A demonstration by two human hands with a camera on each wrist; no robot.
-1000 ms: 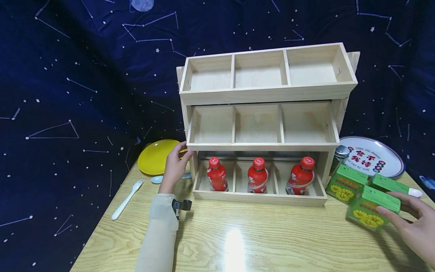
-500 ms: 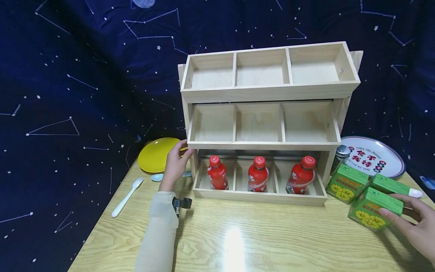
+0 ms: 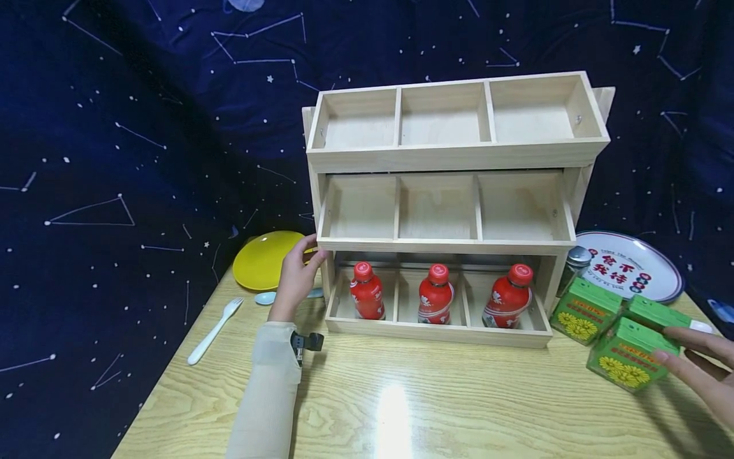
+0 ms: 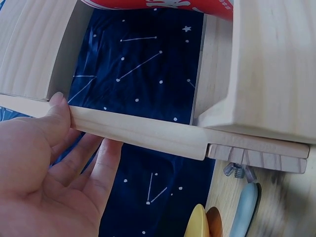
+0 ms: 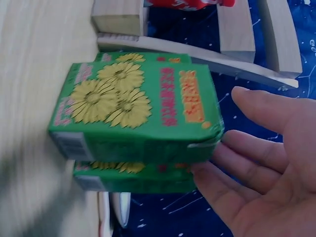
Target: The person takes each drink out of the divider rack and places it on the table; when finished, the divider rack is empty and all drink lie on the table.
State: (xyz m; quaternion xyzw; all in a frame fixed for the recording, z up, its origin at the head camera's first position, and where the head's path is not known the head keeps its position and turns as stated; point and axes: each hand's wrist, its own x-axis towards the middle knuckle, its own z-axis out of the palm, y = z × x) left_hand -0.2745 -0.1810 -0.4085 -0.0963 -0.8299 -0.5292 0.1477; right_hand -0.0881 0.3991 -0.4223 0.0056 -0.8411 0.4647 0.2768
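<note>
My left hand (image 3: 298,277) grips the left side post of a three-tier wooden rack (image 3: 453,247). In the left wrist view, the thumb lies on one side of the post (image 4: 143,129) and the fingers on the other. At the right, my right hand (image 3: 702,370) is beside the nearest green drink carton (image 3: 625,357), which has yellow flowers on it. In the right wrist view, its thumb is apart from the carton (image 5: 133,106) and its fingers are by the carton's end. Two similar cartons, a left one (image 3: 585,312) and a back one (image 3: 656,310), stand against it.
Red-capped bottles (image 3: 434,299) stand in the rack's bottom tier, one per compartment. A yellow plate (image 3: 260,262), a light-blue spoon (image 3: 266,298) and a white fork (image 3: 215,333) lie at left. A shaker (image 3: 576,258) and a white plate (image 3: 659,271) are behind the cartons.
The right hand held the nearest carton earlier; now its grip has loosened and it has drawn away to the right. The carton shifted slightly. The left hand stays on the rack.
</note>
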